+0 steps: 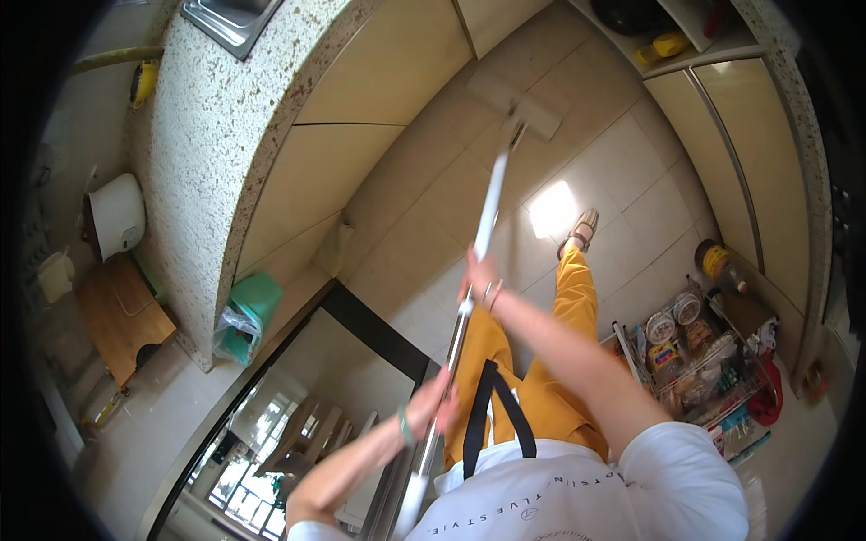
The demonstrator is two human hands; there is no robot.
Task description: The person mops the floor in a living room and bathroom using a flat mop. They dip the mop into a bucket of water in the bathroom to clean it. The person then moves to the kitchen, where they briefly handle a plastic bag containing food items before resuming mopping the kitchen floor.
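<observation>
A flat mop (492, 203) with a long white and metal pole slants across the middle of the view. Its pale rectangular head, smeared by motion, lies on the tiled floor (433, 194) between the cabinets. Low on the metal part of the pole, close to my body, my left hand (431, 408) is wrapped around it; a green band circles that wrist. Further up, my right hand (478, 273) grips the white section, its wrist wearing thin bracelets. Both hands look slightly blurred, and the palms are hidden.
On the left runs a speckled counter (203, 135) with cabinets below; a green bin (257, 302) with a plastic liner stands at its end. A wire rack (699, 379) full of bottles and jars is near my right leg. A dark-framed glass panel (307, 397) lies lower left.
</observation>
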